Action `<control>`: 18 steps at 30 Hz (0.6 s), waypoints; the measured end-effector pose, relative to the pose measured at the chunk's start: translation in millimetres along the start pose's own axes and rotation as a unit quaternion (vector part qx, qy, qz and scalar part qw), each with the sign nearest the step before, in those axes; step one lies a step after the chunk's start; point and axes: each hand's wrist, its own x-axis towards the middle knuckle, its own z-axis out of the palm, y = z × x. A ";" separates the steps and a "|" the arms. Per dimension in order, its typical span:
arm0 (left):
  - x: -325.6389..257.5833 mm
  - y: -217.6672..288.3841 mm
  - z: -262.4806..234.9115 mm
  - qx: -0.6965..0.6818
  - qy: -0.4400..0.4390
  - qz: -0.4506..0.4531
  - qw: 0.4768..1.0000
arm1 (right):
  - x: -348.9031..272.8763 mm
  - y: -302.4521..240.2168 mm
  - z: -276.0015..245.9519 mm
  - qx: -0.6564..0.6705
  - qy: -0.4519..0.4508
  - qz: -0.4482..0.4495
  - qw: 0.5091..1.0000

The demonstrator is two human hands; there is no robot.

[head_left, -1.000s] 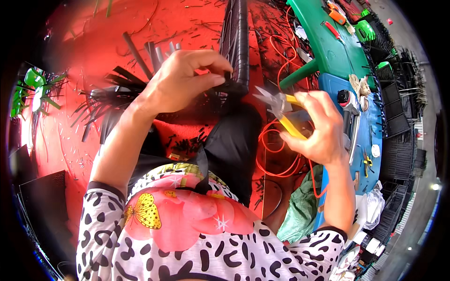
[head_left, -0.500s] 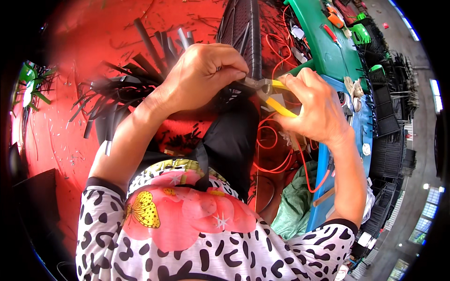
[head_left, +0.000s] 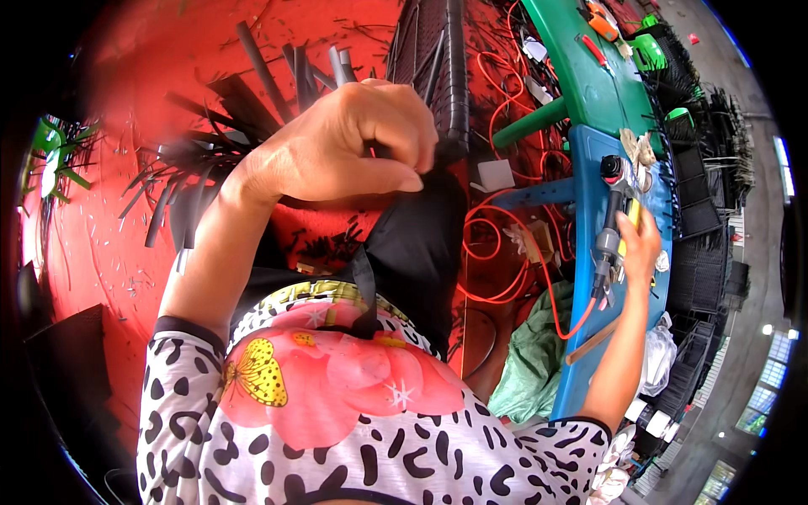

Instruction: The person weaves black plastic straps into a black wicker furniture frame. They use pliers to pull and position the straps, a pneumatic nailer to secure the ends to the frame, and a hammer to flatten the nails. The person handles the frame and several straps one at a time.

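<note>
My left hand point(head_left: 358, 139) is closed, fingers curled and thumb pressed in, by the near end of a black woven panel point(head_left: 429, 63). What its fingers hold, if anything, is hidden. My right hand point(head_left: 640, 252) reaches out over the blue stool point(head_left: 576, 370) at the right, its fingers round the yellow-handled pliers point(head_left: 632, 220). The pliers' jaws cannot be made out there. Right beside them lies a grey-and-black air tool point(head_left: 608, 240) with a red hose at its end. A bundle of loose black strips point(head_left: 227, 156) fans out behind my left forearm.
A green stool point(head_left: 589, 93) beyond the blue one bears a red-handled screwdriver point(head_left: 594, 50) and an orange tool point(head_left: 602, 25). Red hose point(head_left: 497, 295) coils on the floor near a green sack point(head_left: 530, 370). Black strip scraps litter the red floor covering point(head_left: 101, 252).
My right hand has moved right, carrying the pliers from my left fingertips to the blue stool. My left hand has stayed near the panel's end, drawn slightly left with its fingers more curled.
</note>
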 end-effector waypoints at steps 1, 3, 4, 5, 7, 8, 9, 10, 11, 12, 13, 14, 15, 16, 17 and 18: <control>0.1 2.8 2.9 -0.004 -0.002 -0.001 1.000 | -2.2 43.2 -12.7 -0.064 0.048 0.046 0.996; -0.9 12.5 10.2 -0.009 0.139 -0.073 0.988 | -13.6 107.3 -42.2 -0.179 0.049 0.191 0.964; -4.7 6.0 1.9 -0.030 0.113 -0.036 0.992 | -22.7 138.7 -51.8 -0.232 0.047 0.240 0.941; -5.3 4.7 3.7 -0.048 0.141 -0.039 0.988 | -34.0 164.5 -56.3 -0.314 0.078 0.240 0.915; -4.0 0.8 3.7 -0.095 0.158 -0.039 0.982 | -35.6 151.7 -53.9 -0.267 0.032 0.293 0.918; -3.7 1.4 4.5 -0.093 0.160 -0.042 0.982 | -42.2 154.9 -52.3 -0.314 0.065 0.277 0.906; -2.7 1.4 5.2 -0.115 0.182 -0.041 0.976 | -49.3 153.3 -52.1 -0.361 0.101 0.264 0.889; 0.1 2.6 9.2 -0.133 0.202 -0.044 0.969 | -33.8 112.2 -36.7 -0.271 0.076 0.088 0.955; 0.9 1.3 10.0 -0.137 0.198 -0.041 0.970 | -24.9 101.8 -19.1 -0.128 0.106 0.007 0.986; 1.5 -1.9 11.6 -0.159 0.206 -0.021 0.965 | -18.7 111.2 -16.0 -0.049 0.094 0.031 0.994; -0.1 -4.8 11.6 -0.165 0.213 -0.015 0.963 | -22.5 -47.2 32.9 0.218 -0.017 -0.094 0.971; -1.5 -5.2 9.8 -0.147 0.206 -0.014 0.967 | -27.7 -108.3 49.2 0.153 -0.031 -0.192 0.969; -2.7 -7.0 9.4 -0.144 0.206 -0.015 0.968 | -39.9 -196.1 78.9 0.147 -0.045 -0.396 0.905; -4.9 -5.6 9.6 -0.128 0.211 -0.028 0.969 | -40.4 -200.7 85.2 0.200 -0.049 -0.380 0.902; -4.1 -5.1 10.8 -0.112 0.210 -0.043 0.970 | -46.8 -234.9 96.9 0.175 -0.038 -0.452 0.874; 1.0 -7.4 11.8 -0.117 0.204 -0.034 0.971 | -49.6 -270.4 112.8 0.141 -0.029 -0.496 0.856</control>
